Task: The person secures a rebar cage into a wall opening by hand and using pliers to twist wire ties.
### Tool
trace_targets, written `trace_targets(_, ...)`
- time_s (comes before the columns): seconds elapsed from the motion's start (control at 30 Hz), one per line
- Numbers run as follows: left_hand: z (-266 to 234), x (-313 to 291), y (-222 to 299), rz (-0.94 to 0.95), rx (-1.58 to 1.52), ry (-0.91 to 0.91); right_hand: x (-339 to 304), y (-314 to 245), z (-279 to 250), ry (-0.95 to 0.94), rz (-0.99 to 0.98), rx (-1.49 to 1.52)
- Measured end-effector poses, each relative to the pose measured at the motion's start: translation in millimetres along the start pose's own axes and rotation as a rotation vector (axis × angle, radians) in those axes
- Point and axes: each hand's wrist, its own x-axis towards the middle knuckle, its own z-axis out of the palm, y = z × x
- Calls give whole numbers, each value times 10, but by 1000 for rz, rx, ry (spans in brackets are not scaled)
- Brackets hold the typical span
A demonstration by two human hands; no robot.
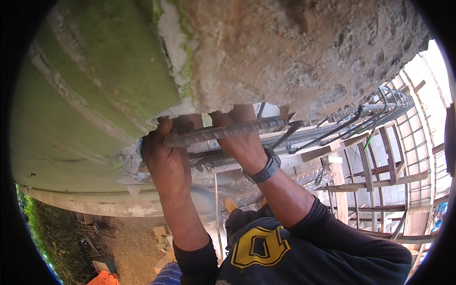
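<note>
Now the left hand (pixel 164 159) curls by rebar (pixel 199 136), right hand (pixel 239 145) behind it; grips unclear.

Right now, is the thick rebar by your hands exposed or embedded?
Exposed where visible: the rebar shows bare ribs, crossing in front of the right hand. Cannot tell whether its right end enters the concrete.

And there it is, across the front of the dark shirt (pixel 332 249): one big yellow emblem (pixel 237 255), blocky, shaped like a single letter, dark lines running inside it! Off to the left of the shirt, a small dark mark (pixel 107 203) sits on the pale curved band (pixel 142 209), and that one's too tiny to read!
</note>
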Motion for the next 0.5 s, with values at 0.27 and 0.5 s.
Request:
trace_targets(0.27, 19, -22, -17, 78, 97, -50, 59, 262, 221, -138, -55, 0)
trace_targets(0.5, -57, 16, 5, 213, 577, -125, 169, 62, 10, -41, 61, 432)
